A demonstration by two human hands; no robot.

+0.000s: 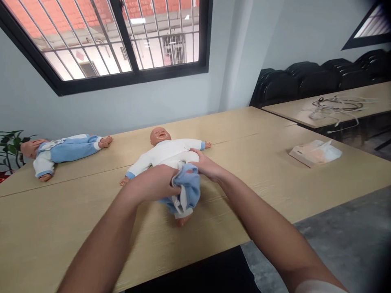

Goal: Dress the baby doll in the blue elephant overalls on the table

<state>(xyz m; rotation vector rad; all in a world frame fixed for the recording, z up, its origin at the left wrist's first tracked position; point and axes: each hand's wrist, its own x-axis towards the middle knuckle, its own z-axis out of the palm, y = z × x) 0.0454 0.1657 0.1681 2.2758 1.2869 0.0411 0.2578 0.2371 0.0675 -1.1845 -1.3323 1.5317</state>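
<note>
A baby doll [166,152] in a white top lies on its back in the middle of the wooden table [91,228], head towards the window. Its light blue trousers [187,191] are bunched around the legs, and one bare foot sticks out below them. My left hand [152,184] is closed on the blue cloth at the doll's left hip. At the doll's right hip, my right hand [207,165] grips the trousers' waistband.
A second doll [61,151] in blue and white lies at the table's far left, by a potted plant [10,146]. A tissue pack [316,152] sits on the right side. Another table [336,106] with cables and black chairs [305,81] stands beyond.
</note>
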